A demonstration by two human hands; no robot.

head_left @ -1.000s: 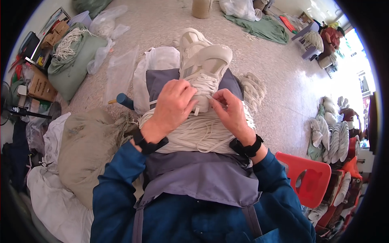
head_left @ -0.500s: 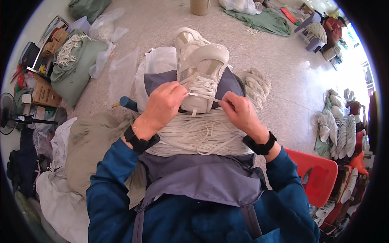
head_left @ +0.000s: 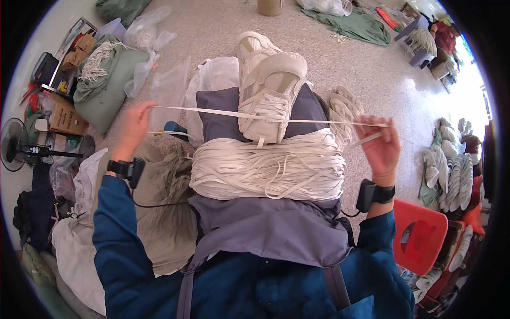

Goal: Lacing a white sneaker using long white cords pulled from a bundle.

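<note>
A cream-coloured sneaker (head_left: 267, 122) lies on my lap with its heel toward me. Its white shoelace (head_left: 207, 111) stretches out to both sides. My left hand (head_left: 134, 130), far out on the left, pinches one end of the lace, and a loose tail hangs from it. Out on the right, my right hand (head_left: 383, 146) has its fingers closed round the other end, with the tip sticking past them. Beyond the first shoe lies a second sneaker (head_left: 254, 42), partly covered by it. A thick bundle of white laces (head_left: 249, 170) rests across my grey apron (head_left: 271, 228), nearer to me.
A red plastic stool (head_left: 422, 234) stands at my right. Strings of pale braided bundles (head_left: 457, 175) lie farther right. To the left are a green sack (head_left: 103, 101), cardboard boxes (head_left: 68, 117) and a black fan (head_left: 21, 146). A blue cylinder (head_left: 175, 129) lies left of the shoe.
Both hands have moved apart from close over the shoe, the left one leftward and the right one rightward. The lace between them is now drawn out long and straight.
</note>
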